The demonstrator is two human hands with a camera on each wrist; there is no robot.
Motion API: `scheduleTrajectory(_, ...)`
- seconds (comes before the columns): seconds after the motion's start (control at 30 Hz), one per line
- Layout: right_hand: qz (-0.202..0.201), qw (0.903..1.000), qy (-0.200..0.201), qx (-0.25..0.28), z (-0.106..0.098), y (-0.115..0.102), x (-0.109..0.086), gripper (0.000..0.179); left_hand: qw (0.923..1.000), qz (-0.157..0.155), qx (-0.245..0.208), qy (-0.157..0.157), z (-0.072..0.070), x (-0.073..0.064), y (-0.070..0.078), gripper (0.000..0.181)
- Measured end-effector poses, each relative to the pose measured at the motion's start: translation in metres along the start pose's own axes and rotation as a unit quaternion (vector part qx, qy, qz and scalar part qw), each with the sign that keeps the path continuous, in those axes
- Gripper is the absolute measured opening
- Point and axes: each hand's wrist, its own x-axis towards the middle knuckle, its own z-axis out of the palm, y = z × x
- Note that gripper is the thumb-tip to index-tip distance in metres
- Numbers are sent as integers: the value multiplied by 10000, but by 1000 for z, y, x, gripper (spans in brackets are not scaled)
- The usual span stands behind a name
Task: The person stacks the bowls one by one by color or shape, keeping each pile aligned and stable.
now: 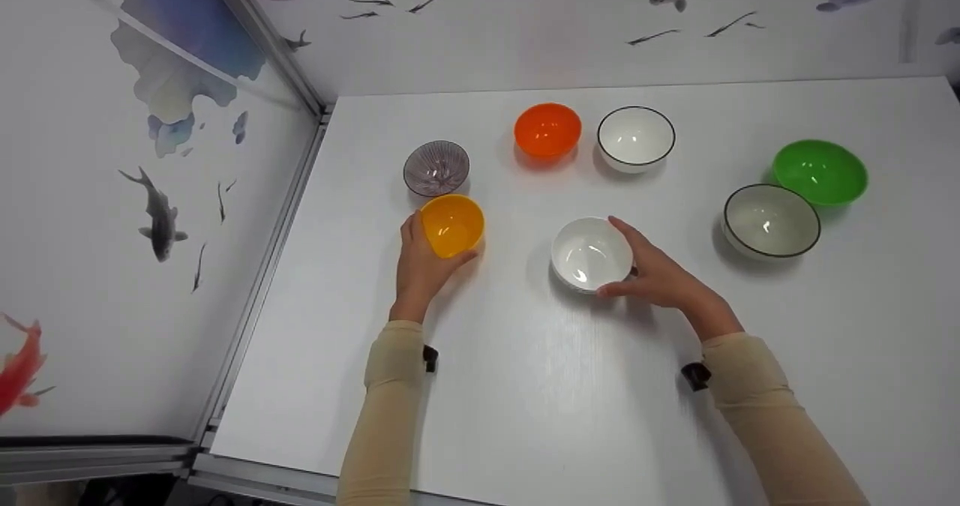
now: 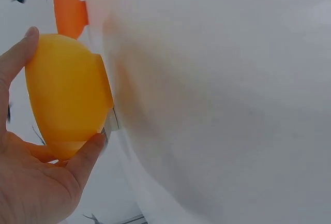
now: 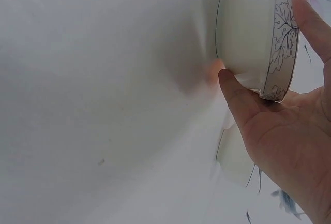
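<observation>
In the head view my left hand (image 1: pixel 426 267) grips a yellow bowl (image 1: pixel 454 227), thumb on its near right side and fingers at its left. The left wrist view has that yellow bowl (image 2: pixel 67 92) from the side, its foot close to the table; whether it touches is unclear. My right hand (image 1: pixel 658 275) holds a white bowl (image 1: pixel 589 253) by its right side, thumb and fingers spread around it. Seen from the right wrist, this white bowl (image 3: pixel 248 32) carries a dark leaf-pattern band below its rim. Both bowls face upward, slightly tilted.
Just behind the yellow bowl is a purple ribbed glass bowl (image 1: pixel 436 169). Farther back sit an orange bowl (image 1: pixel 547 131) and a black-rimmed white bowl (image 1: pixel 636 140). At right, a green bowl (image 1: pixel 820 172) adjoins a black-rimmed greyish bowl (image 1: pixel 771 221). Printed panels (image 1: pixel 570 41) border the white table (image 1: pixel 525 416).
</observation>
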Motion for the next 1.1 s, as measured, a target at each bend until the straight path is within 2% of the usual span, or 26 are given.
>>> scheduleTrajectory(0.47,-64,9999,45,134,1,0,-1,117,9996,235,-114,93,2,-6,1,114)
scheduleTrajectory(1.1,-120,9999,57,108,1,3,0,117,9995,173,-246,-12,2,-13,13,116)
